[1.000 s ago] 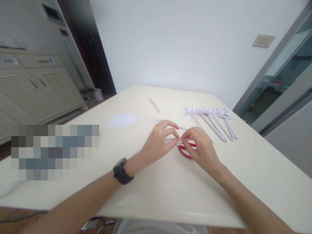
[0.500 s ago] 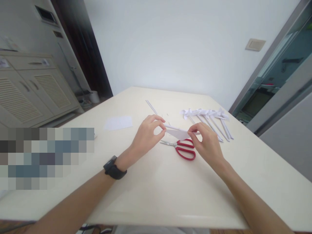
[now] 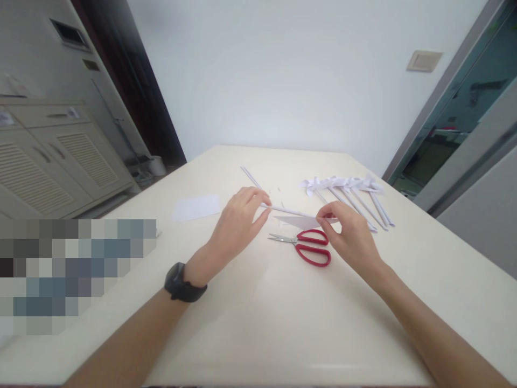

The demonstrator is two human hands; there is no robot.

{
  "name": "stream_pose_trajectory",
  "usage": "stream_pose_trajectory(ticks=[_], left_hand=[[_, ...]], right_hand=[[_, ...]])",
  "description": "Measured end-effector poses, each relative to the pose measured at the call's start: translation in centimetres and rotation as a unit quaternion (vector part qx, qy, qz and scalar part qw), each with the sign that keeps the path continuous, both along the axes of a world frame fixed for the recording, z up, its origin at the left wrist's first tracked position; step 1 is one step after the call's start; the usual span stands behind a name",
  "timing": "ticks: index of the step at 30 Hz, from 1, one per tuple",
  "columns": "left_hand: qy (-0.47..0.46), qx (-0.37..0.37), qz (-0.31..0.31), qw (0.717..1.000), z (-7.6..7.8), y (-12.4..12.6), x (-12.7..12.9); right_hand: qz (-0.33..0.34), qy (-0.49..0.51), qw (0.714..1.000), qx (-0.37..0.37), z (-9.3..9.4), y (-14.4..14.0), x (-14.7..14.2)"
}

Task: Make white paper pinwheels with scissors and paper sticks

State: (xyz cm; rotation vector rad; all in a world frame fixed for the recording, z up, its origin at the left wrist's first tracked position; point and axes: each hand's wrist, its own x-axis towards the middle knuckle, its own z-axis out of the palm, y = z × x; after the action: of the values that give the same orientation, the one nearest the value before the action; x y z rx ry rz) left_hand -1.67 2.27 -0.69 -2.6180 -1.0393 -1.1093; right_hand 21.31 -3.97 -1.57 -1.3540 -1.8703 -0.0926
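Observation:
My right hand (image 3: 349, 237) pinches the right end of a folded white paper triangle (image 3: 297, 221), which juts left just above the table. My left hand (image 3: 238, 226) hovers a little left of the paper's tip, thumb and forefinger apart, holding nothing. Its fingertips are at the near end of a thin rolled paper stick (image 3: 285, 209) lying on the table. Red-handled scissors (image 3: 311, 249) lie shut on the table just below the paper, between my hands. A black watch (image 3: 181, 284) is on my left wrist.
A row of white paper pinwheels on sticks (image 3: 347, 188) lies at the back right of the cream table (image 3: 283, 323). A second thin stick (image 3: 250, 177) and a flat white sheet (image 3: 196, 207) lie further back and left. A cabinet (image 3: 60, 161) stands to the left.
My hands moved apart. The left hand let go of the folded paper's left corner, and the right hand alone keeps it. The scissors came fully into view.

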Motion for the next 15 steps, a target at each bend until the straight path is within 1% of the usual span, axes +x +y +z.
stream_pose_trajectory(ticks=[2,5,8,12,15], left_hand=[[0.022,0.008,-0.035,0.999,-0.1,-1.1,0.9],[0.081,0.021,-0.089,0.992,-0.7,-2.3,1.9],[0.108,0.024,-0.094,0.989,-1.5,-2.7,2.4],[0.107,-0.015,-0.096,0.990,-2.1,-2.6,2.5],[0.137,-0.060,-0.095,0.984,-2.6,-2.4,2.6]], right_hand=[[0.037,-0.027,0.999,-0.006,-0.3,-0.3,-0.8],[0.094,-0.074,0.993,0.004,-0.6,-0.8,-1.9],[0.124,-0.092,0.988,0.013,-0.8,-1.0,-2.5],[0.124,-0.088,0.988,-0.003,-1.1,-0.8,-2.5],[0.079,-0.096,0.991,-0.053,-1.3,-0.3,-1.7]])
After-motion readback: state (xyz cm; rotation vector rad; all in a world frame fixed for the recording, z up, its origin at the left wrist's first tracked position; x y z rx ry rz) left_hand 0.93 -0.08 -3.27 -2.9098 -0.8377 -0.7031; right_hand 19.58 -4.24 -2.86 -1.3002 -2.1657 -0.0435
